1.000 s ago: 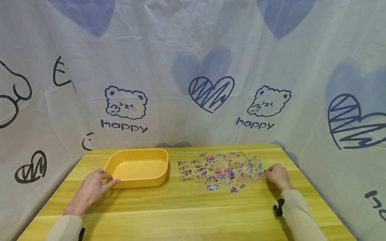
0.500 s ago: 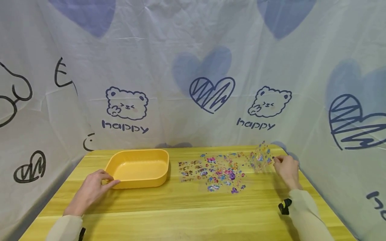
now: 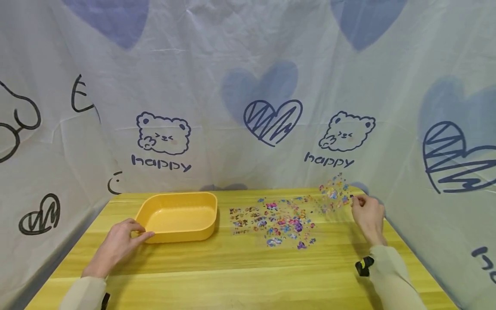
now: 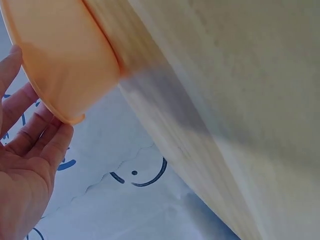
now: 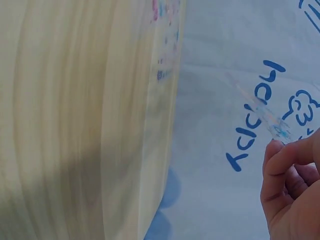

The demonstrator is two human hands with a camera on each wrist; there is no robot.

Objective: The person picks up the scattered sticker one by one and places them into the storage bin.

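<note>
Corner of the yellow tray (image 3: 176, 236), at the left of the bench (image 3: 217, 282), is held by the left hand (image 3: 118, 243), the grip closed about it. By an uneven pull, the tray could be tipped or slid. To its right, thin clear sheets (image 3: 296, 224), colourfully printed, are laid flat, seemingly overlapping; through cling, one could be dragged with another. Farther right, a raised sheet (image 3: 332, 193) is held by the right hand (image 3: 369, 217), the grip clamped on its edge. Since only one side is supported, the sheet could be bent, twisted or dropped; whether its lower part is clear of those beneath cannot be told.
</note>
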